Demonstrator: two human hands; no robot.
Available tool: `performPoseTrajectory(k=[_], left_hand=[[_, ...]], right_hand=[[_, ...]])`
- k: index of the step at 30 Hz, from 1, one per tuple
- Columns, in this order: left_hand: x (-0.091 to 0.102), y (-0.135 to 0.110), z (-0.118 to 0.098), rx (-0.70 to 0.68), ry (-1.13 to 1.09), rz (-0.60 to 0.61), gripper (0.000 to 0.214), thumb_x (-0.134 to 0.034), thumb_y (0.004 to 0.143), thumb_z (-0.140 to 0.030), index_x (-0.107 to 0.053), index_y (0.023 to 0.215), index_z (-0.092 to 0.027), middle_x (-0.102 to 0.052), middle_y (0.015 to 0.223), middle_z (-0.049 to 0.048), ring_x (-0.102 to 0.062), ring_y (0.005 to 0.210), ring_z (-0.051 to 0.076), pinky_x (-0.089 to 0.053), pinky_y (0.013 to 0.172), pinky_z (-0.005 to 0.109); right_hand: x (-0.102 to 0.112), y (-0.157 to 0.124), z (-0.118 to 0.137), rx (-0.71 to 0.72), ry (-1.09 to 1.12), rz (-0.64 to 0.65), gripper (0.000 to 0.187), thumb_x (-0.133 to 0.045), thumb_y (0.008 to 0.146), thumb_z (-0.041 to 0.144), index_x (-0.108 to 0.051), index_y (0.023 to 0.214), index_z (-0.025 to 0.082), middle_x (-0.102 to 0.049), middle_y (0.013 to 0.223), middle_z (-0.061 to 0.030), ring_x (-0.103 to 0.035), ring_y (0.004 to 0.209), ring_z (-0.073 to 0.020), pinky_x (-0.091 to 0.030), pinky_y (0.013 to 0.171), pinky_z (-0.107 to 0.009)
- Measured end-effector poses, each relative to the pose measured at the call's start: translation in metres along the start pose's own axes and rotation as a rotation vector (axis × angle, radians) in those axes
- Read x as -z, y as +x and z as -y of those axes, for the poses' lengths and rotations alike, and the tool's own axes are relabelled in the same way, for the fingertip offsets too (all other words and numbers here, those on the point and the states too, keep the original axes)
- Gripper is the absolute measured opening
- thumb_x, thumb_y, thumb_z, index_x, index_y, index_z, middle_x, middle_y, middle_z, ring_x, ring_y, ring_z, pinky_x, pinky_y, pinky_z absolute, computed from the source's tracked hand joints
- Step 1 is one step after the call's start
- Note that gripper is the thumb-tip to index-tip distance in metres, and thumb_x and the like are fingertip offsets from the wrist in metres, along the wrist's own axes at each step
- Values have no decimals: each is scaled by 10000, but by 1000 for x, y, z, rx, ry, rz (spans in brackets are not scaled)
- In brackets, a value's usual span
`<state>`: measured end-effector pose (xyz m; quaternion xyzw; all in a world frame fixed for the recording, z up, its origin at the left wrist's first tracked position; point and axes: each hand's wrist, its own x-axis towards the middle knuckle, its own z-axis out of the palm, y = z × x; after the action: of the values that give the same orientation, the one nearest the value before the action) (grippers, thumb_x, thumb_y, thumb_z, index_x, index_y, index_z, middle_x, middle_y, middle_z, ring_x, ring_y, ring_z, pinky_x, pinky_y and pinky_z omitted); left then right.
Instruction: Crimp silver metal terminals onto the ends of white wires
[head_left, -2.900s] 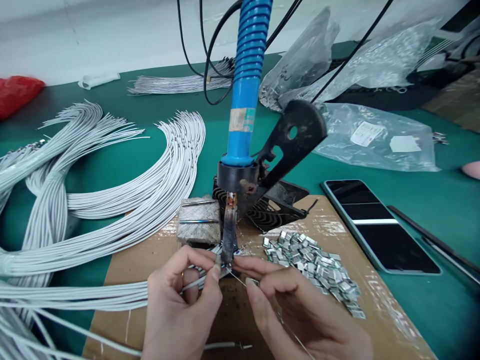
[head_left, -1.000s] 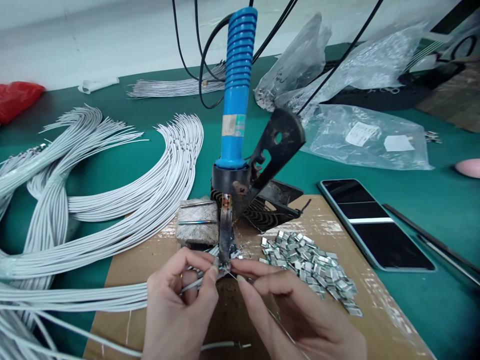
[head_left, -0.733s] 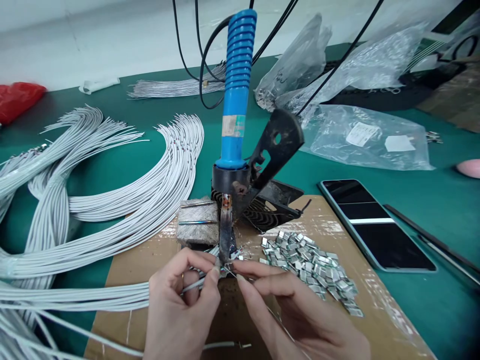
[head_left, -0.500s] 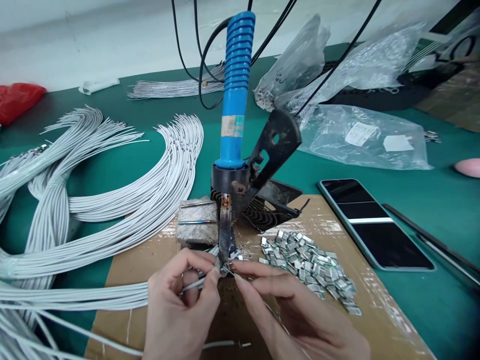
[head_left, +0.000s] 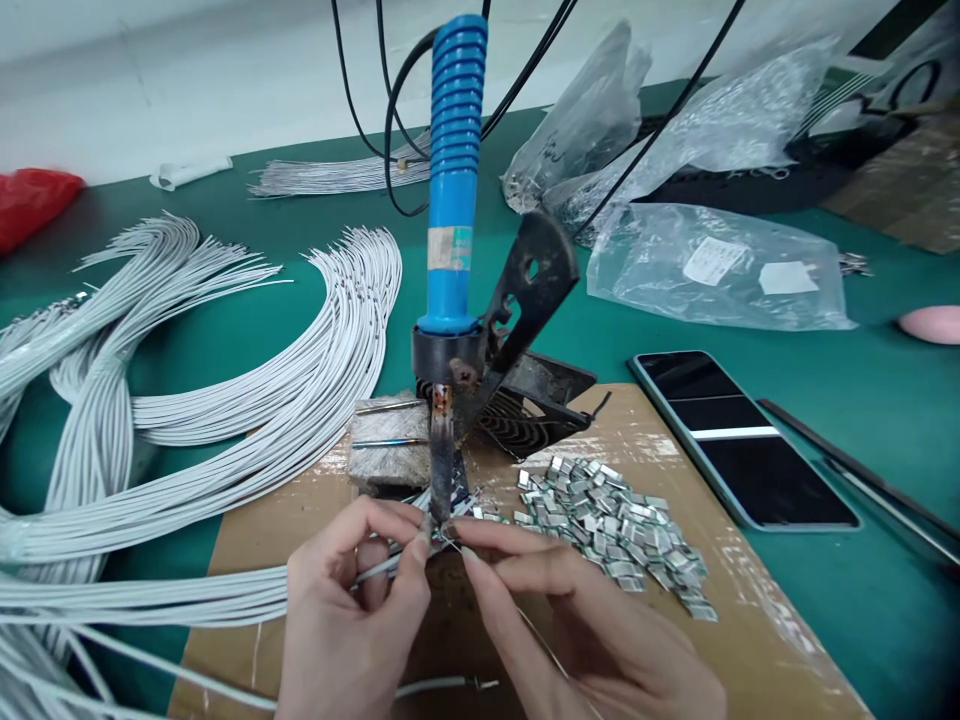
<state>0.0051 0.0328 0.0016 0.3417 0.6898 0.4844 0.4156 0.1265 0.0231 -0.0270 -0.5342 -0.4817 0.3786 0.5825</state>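
Note:
A blue-handled soldering iron [head_left: 454,180] stands tip down in a black stand [head_left: 517,320]. Right at its tip, my left hand [head_left: 360,600] is closed in a pinch on a white cable [head_left: 379,568]; the cable's end is mostly hidden by the fingertips. My right hand [head_left: 592,620] pinches a thin strand of solder wire [head_left: 544,645], which runs back under the palm. Its front end meets the iron tip between both hands. Beside my right fingers lies a pile of small silver metal connectors [head_left: 615,520].
Bundles of white cables [head_left: 247,500] cover the left side. A cardboard sheet [head_left: 742,610] lies under the work. A fibrous pad [head_left: 386,455] sits left of the iron. To the right are a phone [head_left: 742,440], tweezers [head_left: 862,480] and a plastic bag [head_left: 660,270]. One loose cable end [head_left: 442,685] lies in front.
The whole view has shifted slightly, so everything sits a little further left. Both hands keep their pinches at the iron tip, with the solder wire still touching there.

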Motion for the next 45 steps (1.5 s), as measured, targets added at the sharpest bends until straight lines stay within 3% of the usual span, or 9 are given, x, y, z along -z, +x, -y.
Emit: performPoseTrajectory(k=[17, 23, 38, 45], left_hand=[[-1, 1, 1, -38, -14, 9, 110, -755, 706, -198, -699, 612, -198, -763, 799, 32, -645, 648, 128, -324, 427, 154], [0, 0, 1, -51, -4, 12, 105, -755, 721, -204, -707, 628, -203, -774, 806, 36, -662, 682, 139, -360, 449, 154], [1, 0, 2, -15, 6, 25, 131, -769, 709, -211, -679, 613, -200, -765, 798, 30, -676, 664, 147, -410, 452, 156], [2, -3, 2, 4, 27, 18, 144, -772, 710, -247, -678, 607, -213, -756, 819, 42, -693, 702, 175, -421, 456, 173]], right_hand=[[-1, 4, 1, 42, -8, -15, 206, -802, 852, 106, -780, 786, 300, -860, 917, 32, -811, 785, -134, -614, 756, -169], [-2, 4, 3, 79, -19, -37, 213, -807, 829, 79, -800, 782, 287, -865, 898, 5, -808, 758, -170, -639, 735, -215], [2, 1, -2, 37, -8, 19, 207, -790, 847, 87, -766, 761, 273, -861, 922, 18, -819, 784, -136, -612, 769, -168], [-1, -5, 1, -66, 17, 0, 181, -793, 863, 141, -733, 725, 243, -851, 956, -30, -821, 849, -189, -627, 746, -204]])
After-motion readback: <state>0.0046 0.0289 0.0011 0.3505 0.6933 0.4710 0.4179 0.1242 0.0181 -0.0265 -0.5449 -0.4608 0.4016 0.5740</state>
